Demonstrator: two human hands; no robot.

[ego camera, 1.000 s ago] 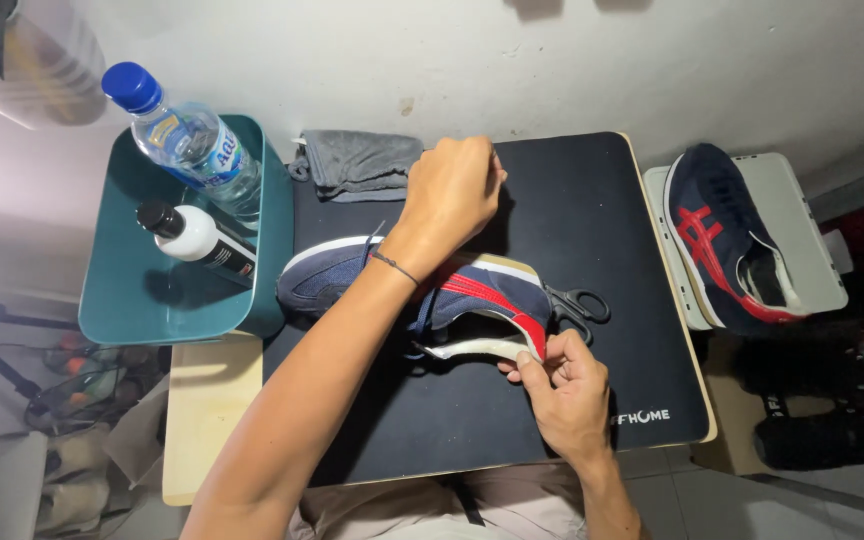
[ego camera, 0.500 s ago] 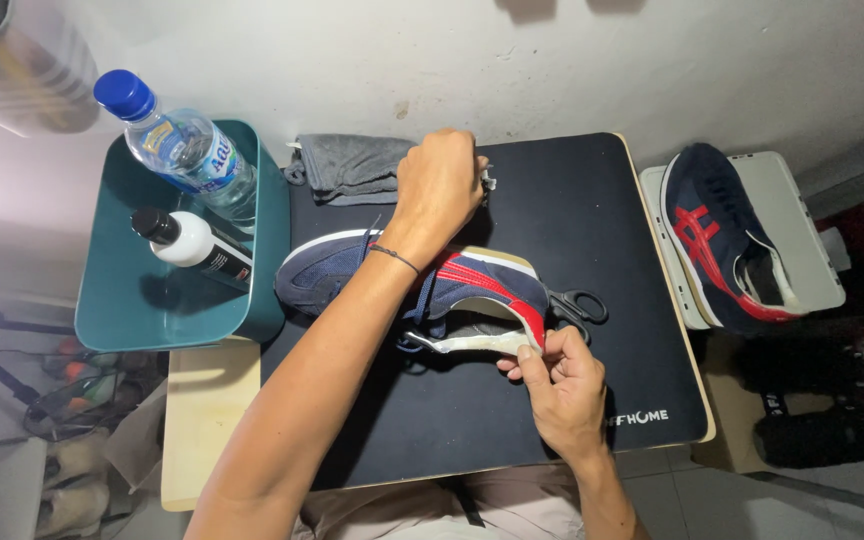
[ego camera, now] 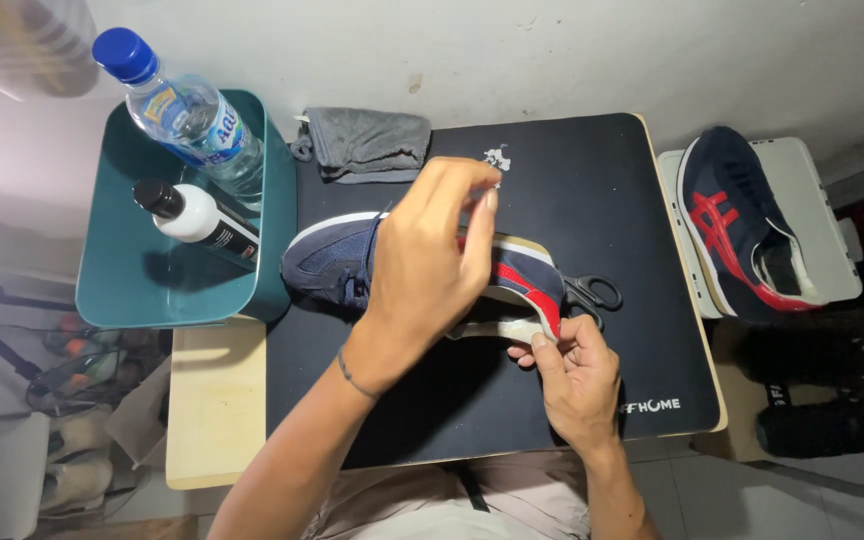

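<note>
Shoe (ego camera: 337, 262) lies on its side mid-mat, toe pointing to 9 o'clock, heel to 3. Navy upper w/ red stripes near the heel, white sole edge along the top, pale insole or tongue showing at the heel end. Middle of it is hidden behind the left hand.

Left hand (ego camera: 422, 270) hovers over the shoe's middle, fingers bunched narrow at 12 o'clock, thumb & forefinger pinched together; what they pinch, if anything, is too small to tell. Thin band on the wrist. Right hand (ego camera: 577, 375) sits at 5 o'clock of the shoe, fingers curled, tips gripping the pale heel edge.

Scissors (ego camera: 592, 293), black handles, lie just beside the heel at 3 o'clock, partly under the shoe. Black mat (ego camera: 592, 190) covers most of the desk. Grey cloth (ego camera: 367, 143) bunched at 12 o'clock on the mat's far edge; a small white scrap (ego camera: 497, 157) near it.

At 9–10 o'clock a teal tray (ego camera: 117, 290) holds a water bottle (ego camera: 187, 115) w/ blue cap and a small white bottle (ego camera: 197, 222) w/ black cap, both lying tilted. At 3 o'clock, well apart, a second shoe (ego camera: 737, 220), same colours, rests on a white stand (ego camera: 812, 200).
</note>
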